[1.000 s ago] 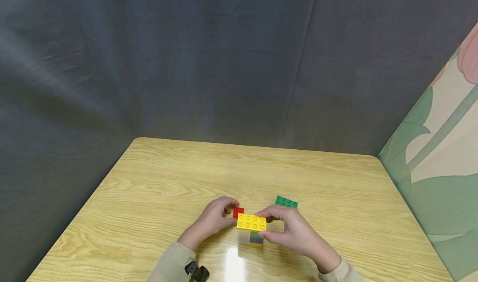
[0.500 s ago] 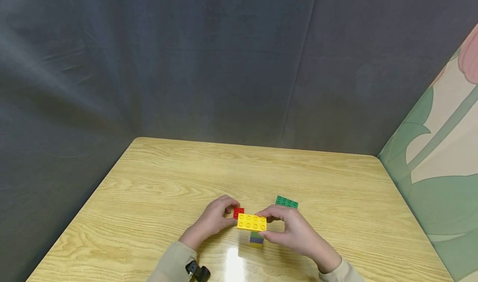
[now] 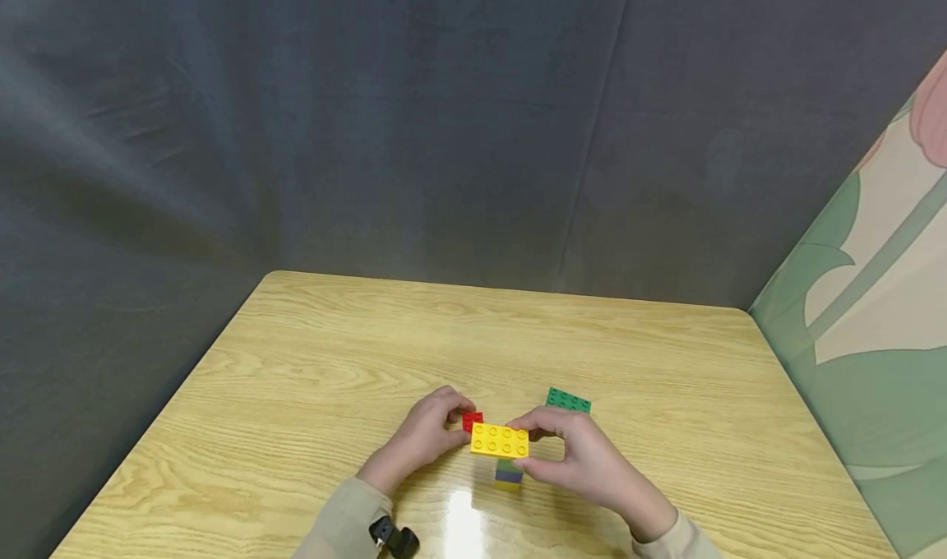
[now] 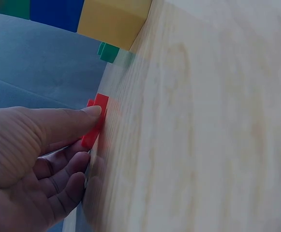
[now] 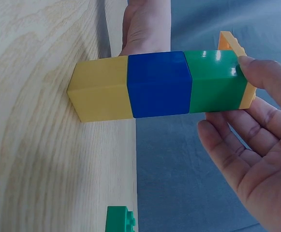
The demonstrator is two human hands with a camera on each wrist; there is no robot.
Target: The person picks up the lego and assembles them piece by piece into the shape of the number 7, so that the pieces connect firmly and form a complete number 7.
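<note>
My right hand (image 3: 565,448) pinches a flat yellow toy building brick (image 3: 500,441) by its right end, thumb on the near side. In the right wrist view that brick sits across the top of an upright tower, made of a green block (image 5: 215,83), a blue block (image 5: 159,84) and a yellow block (image 5: 101,89) on the table. From the head, the yellow brick hides most of the tower (image 3: 508,477). To the left, my left hand (image 3: 427,429) pinches a small red brick (image 3: 473,419) low at the table, its thumb pressed on it in the left wrist view.
A flat green brick (image 3: 568,399) lies behind the right hand, partly covered by it. The wooden table (image 3: 333,337) ends at a dark curtain (image 3: 444,131) at the back. A wall with a flower pattern (image 3: 873,337) stands on the right.
</note>
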